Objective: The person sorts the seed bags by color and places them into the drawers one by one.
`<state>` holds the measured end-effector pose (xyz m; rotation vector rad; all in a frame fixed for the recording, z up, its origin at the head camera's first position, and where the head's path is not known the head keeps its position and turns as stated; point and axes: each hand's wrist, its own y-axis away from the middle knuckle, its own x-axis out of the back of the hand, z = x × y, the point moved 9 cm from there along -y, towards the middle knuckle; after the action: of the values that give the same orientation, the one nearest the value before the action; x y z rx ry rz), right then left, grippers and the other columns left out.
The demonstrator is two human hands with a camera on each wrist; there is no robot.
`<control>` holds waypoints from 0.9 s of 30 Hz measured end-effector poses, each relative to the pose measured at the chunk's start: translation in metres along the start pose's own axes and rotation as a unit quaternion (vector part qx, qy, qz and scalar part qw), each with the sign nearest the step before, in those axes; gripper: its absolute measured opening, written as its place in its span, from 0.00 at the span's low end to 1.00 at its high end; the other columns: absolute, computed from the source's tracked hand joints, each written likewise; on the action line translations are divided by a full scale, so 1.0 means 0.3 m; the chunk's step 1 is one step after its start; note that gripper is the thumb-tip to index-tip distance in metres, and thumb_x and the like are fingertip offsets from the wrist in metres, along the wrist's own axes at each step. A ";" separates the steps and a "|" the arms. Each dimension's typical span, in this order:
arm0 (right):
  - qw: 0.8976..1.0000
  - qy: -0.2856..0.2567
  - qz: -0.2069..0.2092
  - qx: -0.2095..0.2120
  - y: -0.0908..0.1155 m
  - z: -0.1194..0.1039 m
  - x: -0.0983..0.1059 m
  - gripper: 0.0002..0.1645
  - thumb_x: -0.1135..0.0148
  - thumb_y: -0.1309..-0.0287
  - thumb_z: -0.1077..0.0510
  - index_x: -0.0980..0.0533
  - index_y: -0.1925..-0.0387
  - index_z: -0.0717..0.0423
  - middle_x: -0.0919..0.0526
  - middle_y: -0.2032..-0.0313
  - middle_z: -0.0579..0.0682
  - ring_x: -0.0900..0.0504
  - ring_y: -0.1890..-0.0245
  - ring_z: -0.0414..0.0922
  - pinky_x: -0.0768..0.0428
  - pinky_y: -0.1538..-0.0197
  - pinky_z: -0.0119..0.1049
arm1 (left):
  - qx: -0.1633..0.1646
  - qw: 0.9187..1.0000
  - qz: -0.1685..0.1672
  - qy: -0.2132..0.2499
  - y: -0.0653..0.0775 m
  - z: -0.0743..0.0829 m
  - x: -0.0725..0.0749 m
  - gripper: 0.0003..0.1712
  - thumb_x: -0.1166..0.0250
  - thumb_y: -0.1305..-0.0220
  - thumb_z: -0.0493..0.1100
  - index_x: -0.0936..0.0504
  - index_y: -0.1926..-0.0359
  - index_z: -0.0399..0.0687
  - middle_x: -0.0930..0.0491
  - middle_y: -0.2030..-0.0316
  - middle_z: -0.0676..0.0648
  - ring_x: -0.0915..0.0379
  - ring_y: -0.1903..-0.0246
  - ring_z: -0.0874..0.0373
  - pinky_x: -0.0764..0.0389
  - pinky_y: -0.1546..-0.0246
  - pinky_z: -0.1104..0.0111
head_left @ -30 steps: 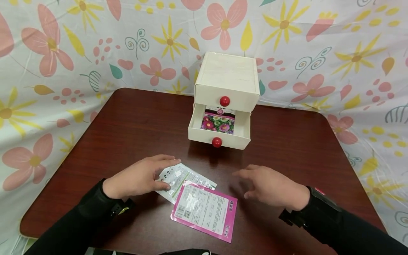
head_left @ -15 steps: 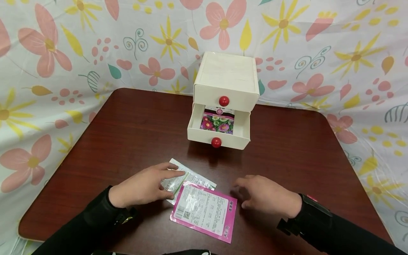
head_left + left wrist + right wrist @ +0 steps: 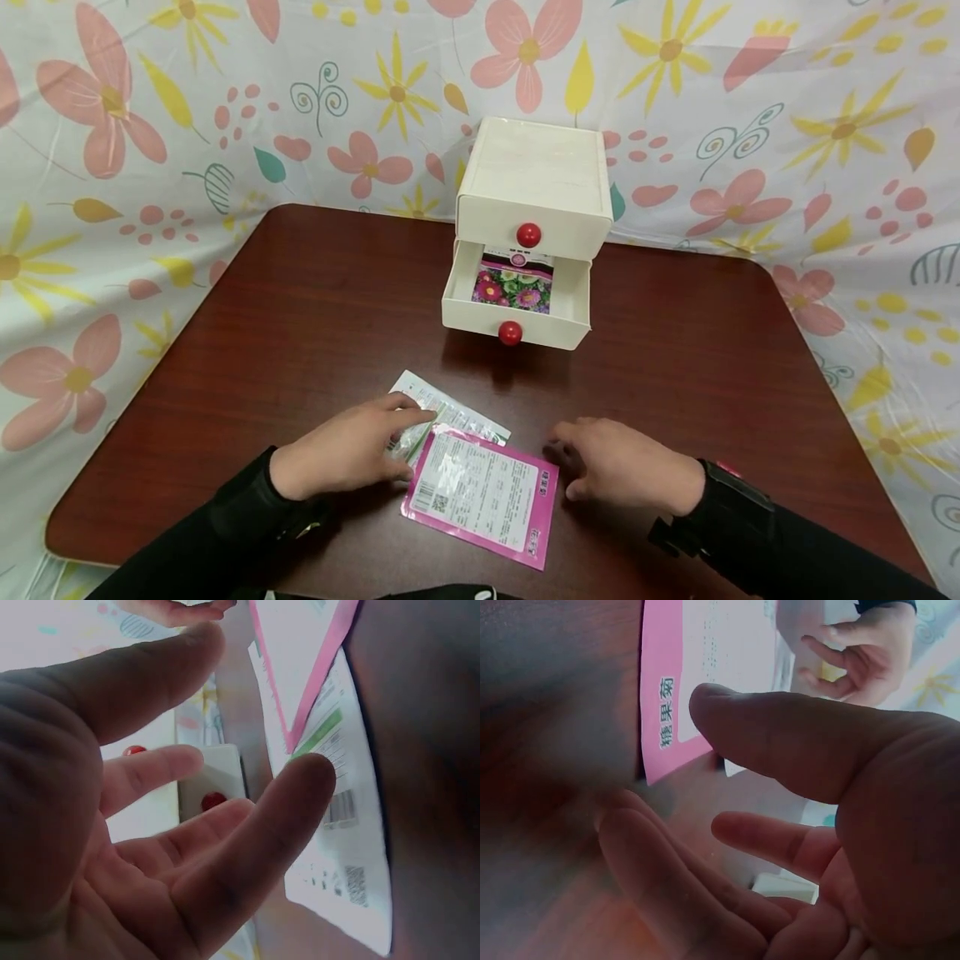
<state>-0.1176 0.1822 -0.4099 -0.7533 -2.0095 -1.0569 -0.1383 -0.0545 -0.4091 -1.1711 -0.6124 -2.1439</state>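
Two flat packets overlap on the table: a pink-bordered packet (image 3: 483, 492) with a printed white label, and under its upper left corner a white packet (image 3: 453, 414) with a green stripe. My left hand (image 3: 348, 450) is spread over the left part of the white packet, partly covering it. In the left wrist view its thumb and fingers (image 3: 259, 847) stand apart, holding nothing. To the right of the pink packet is my right hand (image 3: 626, 467), fingers loosely bent and nothing between them. The right wrist view shows its thumb (image 3: 780, 739) in front of the pink packet's corner.
Behind the packets stands a cream two-drawer box (image 3: 536, 167) with red knobs. Its lower drawer (image 3: 476, 315) is pulled out and holds a packet with a flower picture (image 3: 513, 287). A flower-print cloth (image 3: 247, 108) hangs behind the dark wooden table (image 3: 315, 300).
My left hand has come nearer and slightly right over the white packet, which now shows less beyond it. The right hand has drawn down a little beside the pink packet. The drawer is unchanged.
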 end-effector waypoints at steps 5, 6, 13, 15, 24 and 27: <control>1.000 0.003 -0.001 0.002 -0.008 -0.008 -0.024 0.29 0.20 0.54 0.55 0.23 0.49 0.51 0.27 0.68 0.41 0.28 0.68 0.41 0.26 0.67 0.38 | 0.009 1.000 -0.006 0.024 -0.005 -0.006 -0.032 0.37 0.23 0.47 0.46 0.23 0.35 0.47 0.25 0.48 0.50 0.29 0.70 0.65 0.26 0.70 0.71; 1.000 0.004 0.000 0.004 -0.009 -0.010 -0.027 0.29 0.20 0.54 0.55 0.23 0.50 0.50 0.27 0.68 0.41 0.28 0.69 0.41 0.26 0.67 0.38 | 0.013 0.999 -0.007 0.030 -0.005 -0.007 -0.038 0.37 0.23 0.47 0.45 0.23 0.35 0.47 0.25 0.48 0.50 0.29 0.70 0.66 0.26 0.70 0.71; 1.000 0.006 0.003 0.010 -0.015 -0.029 -0.036 0.32 0.19 0.55 0.55 0.22 0.47 0.53 0.26 0.65 0.43 0.28 0.69 0.41 0.25 0.67 0.36 | 0.030 0.999 -0.001 0.044 -0.011 0.000 -0.060 0.34 0.25 0.46 0.44 0.22 0.36 0.46 0.25 0.49 0.49 0.30 0.72 0.65 0.26 0.70 0.71; 1.000 0.007 0.003 0.011 -0.016 -0.033 -0.037 0.33 0.19 0.55 0.53 0.22 0.46 0.54 0.25 0.63 0.44 0.28 0.69 0.41 0.24 0.67 0.36 | 0.028 0.999 0.000 0.042 -0.015 0.004 -0.061 0.34 0.24 0.46 0.44 0.22 0.37 0.45 0.25 0.50 0.49 0.31 0.71 0.65 0.26 0.70 0.71; 1.000 0.006 0.010 0.008 -0.018 -0.050 -0.042 0.34 0.19 0.56 0.48 0.21 0.46 0.53 0.23 0.62 0.45 0.27 0.67 0.41 0.22 0.63 0.38 | 0.019 0.999 -0.006 0.033 -0.027 0.017 -0.072 0.30 0.23 0.46 0.45 0.19 0.41 0.43 0.23 0.49 0.49 0.29 0.67 0.63 0.23 0.63 0.70; 1.000 0.006 0.015 0.012 -0.018 -0.059 -0.043 0.33 0.19 0.55 0.48 0.21 0.48 0.52 0.23 0.63 0.45 0.27 0.68 0.41 0.22 0.64 0.38 | 0.019 0.999 -0.010 0.026 -0.029 0.020 -0.075 0.29 0.23 0.46 0.45 0.18 0.43 0.43 0.22 0.49 0.49 0.29 0.65 0.62 0.23 0.60 0.68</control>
<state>-0.1086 0.1625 -0.4156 -0.7593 -1.9920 -1.0156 -0.1315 -0.0379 -0.4265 -1.0895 -0.6408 -2.1627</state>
